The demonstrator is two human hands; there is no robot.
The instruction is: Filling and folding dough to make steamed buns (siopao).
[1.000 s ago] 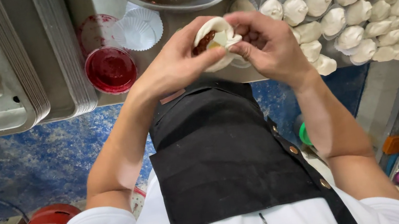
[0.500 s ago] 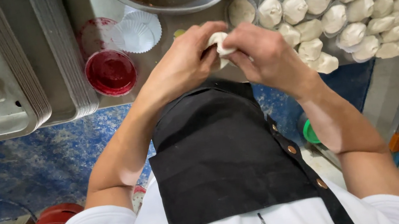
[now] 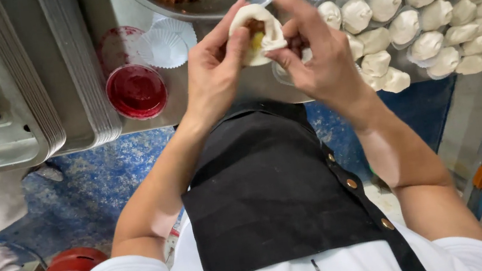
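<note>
Both hands, left (image 3: 216, 72) and right (image 3: 319, 60), held a half-closed bun (image 3: 257, 40) in their fingertips above the counter (image 3: 114, 11), near the filling bowl (image 3: 215, 5); its dough looked soft, light and tearable, best pinched gently at the rim.

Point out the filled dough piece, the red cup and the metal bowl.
filled dough piece (image 3: 257, 41), head view, on its white dough rim
red cup (image 3: 136, 91), head view, on the red liquid surface
metal bowl (image 3: 215, 7), head view, on its near inner wall
</note>
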